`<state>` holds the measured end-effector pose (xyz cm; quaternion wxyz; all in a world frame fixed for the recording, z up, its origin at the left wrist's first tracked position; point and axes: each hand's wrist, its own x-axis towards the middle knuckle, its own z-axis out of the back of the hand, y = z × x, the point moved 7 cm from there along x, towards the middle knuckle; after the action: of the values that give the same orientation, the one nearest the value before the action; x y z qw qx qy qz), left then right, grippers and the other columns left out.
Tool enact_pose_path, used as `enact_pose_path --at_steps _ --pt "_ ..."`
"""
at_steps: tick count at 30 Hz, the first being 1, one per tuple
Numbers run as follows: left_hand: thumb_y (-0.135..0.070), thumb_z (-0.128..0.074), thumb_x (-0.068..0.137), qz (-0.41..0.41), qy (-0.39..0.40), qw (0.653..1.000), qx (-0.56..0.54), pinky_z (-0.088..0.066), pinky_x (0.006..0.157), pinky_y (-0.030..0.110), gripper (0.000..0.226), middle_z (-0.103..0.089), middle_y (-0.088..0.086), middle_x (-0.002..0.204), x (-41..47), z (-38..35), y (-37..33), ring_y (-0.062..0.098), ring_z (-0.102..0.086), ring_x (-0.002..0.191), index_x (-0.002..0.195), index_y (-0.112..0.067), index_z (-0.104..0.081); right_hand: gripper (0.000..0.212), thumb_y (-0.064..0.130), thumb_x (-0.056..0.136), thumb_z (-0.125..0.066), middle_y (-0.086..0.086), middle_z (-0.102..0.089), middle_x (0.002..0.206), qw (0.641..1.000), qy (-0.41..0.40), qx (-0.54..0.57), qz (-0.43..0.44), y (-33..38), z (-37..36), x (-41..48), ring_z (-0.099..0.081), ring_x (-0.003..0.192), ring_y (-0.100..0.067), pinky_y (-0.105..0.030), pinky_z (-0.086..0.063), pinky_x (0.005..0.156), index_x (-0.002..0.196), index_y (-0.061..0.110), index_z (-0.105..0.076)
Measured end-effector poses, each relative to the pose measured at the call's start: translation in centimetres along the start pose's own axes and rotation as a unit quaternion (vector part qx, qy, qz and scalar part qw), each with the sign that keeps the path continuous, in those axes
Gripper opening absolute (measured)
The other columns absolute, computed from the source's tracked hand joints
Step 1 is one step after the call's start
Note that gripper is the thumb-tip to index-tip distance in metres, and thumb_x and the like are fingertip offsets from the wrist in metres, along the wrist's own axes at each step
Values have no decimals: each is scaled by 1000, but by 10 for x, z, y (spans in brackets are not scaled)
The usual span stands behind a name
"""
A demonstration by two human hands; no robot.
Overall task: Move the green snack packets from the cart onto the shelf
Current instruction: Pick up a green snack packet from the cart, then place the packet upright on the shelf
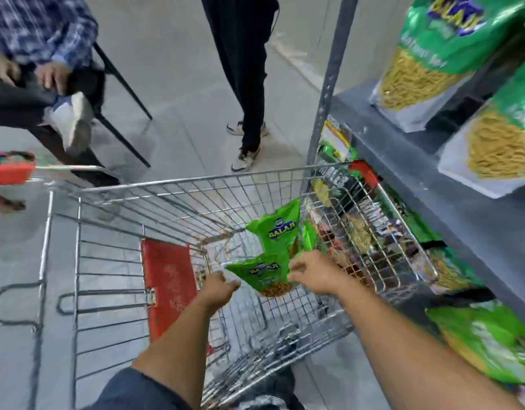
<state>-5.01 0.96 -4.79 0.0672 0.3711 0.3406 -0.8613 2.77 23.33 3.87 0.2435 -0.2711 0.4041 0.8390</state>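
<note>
**Both hands down in the cart, on the last green packets**

I had both arms reaching into the wire cart [196,184]. Two green snack packets [277,232] lay toward its far corner, at about two o'clock from my hands: one tilted up against the mesh, the nearer packet [262,275] lower and flatter. My left hand [218,288] sat at that packet's near-left corner, fingers curled and touching or just short of the film; I could not tell whether they had closed on it. My right hand [313,275] lay over its right edge, fingers bent down behind the bag, and their hold was hidden from me too.

I judged these packets light, soft and crinkly, with slick film that slides under a loose pinch and brittle snack inside that crushes if squeezed. The sealed top or side seams looked the best place to hold.

The shelf [433,184] stood at three o'clock, already carrying larger green bags [433,54] upright. The lower tiers showed only through the cart mesh, blurred. The bag at five o'clock [486,344] was smeared by motion. A third packet might lie behind the tilted one; I could not make it out.
</note>
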Motion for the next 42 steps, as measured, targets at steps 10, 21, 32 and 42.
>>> enact_pose_path --at_steps 10,21,32,42 --pt "-9 -61 89 -6 -31 970 -242 -42 74 28 18 -63 2 81 21 -22 4 12 -54 72 102 1 -68 8 18 81 -61 -8 -58 106 948 -188 -248 -68 5 -7 41 -50 90 -26 -37 -46 71 85 15 -68" --pt "-10 -64 86 -53 -9 973 -224 -30 44 18 30 -46 -14 44 23 -44 -23 2 -35 42 57 -18 -68 9 27 72 -72 -2 -47 108 945 -201 -248 -68 3 -15 61 -33 99 -27 -43 -33 85 82 30 -72" --pt "-7 -58 89 -181 -85 964 -177 -50 68 36 26 -65 6 64 -39 34 -86 16 -57 63 66 -10 -69 28 16 85 -61 3 -62 106 979 -188 76 7 13 27 -1 -56 72 -11 -18 -47 61 112 21 -64" --pt "-9 -59 90 -341 -5 907 -248 -51 76 50 22 -65 34 84 -150 62 -226 34 -58 77 84 13 -63 20 30 88 -58 18 -51 44 872 -291 353 176 5 125 -128 -39 41 3 -15 -32 44 68 28 -62"
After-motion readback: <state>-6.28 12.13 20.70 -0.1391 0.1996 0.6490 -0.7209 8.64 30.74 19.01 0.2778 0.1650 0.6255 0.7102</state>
